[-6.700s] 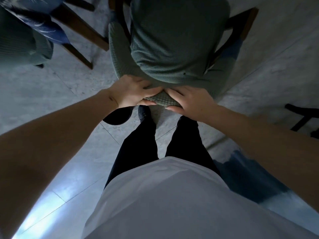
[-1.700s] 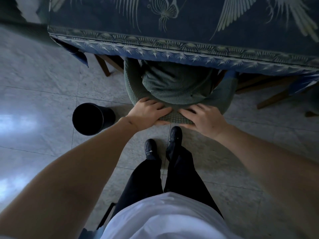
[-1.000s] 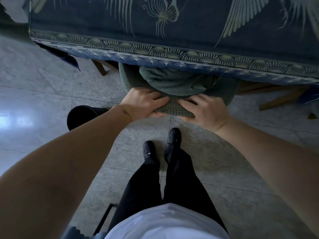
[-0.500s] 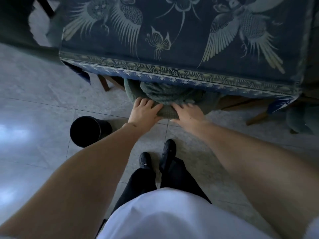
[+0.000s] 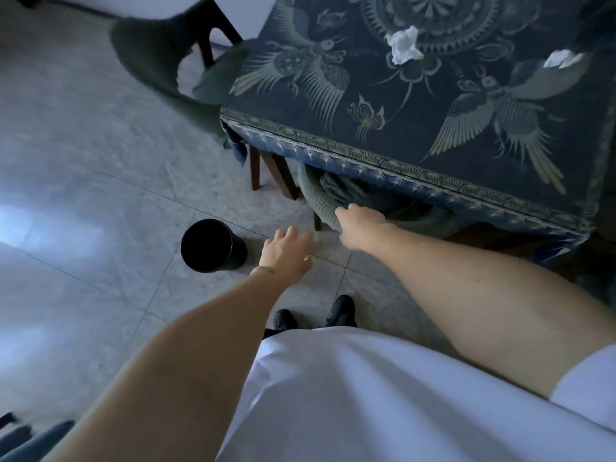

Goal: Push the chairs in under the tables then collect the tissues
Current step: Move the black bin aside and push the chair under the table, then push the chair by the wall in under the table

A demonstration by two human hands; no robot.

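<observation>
A green upholstered chair (image 5: 320, 203) sits tucked under the table (image 5: 416, 151), which wears a dark blue cloth printed with birds. Only the chair's curved back rim shows below the cloth edge. My right hand (image 5: 358, 225) rests on that rim with its fingers curled over it. My left hand (image 5: 286, 251) hovers off the chair, open, fingers spread above the floor. Two crumpled white tissues lie on the tabletop: one (image 5: 405, 45) near the middle, another (image 5: 561, 59) at the far right.
A black cylindrical bin (image 5: 211, 245) stands on the tiled floor left of my left hand. A second green chair (image 5: 160, 61) stands pulled out at the table's left end. My feet (image 5: 313, 316) are just behind the tucked chair.
My left hand has let go of the chair back and pulled away to the left. The view has lifted, and the tabletop with its tissues has come into sight.
</observation>
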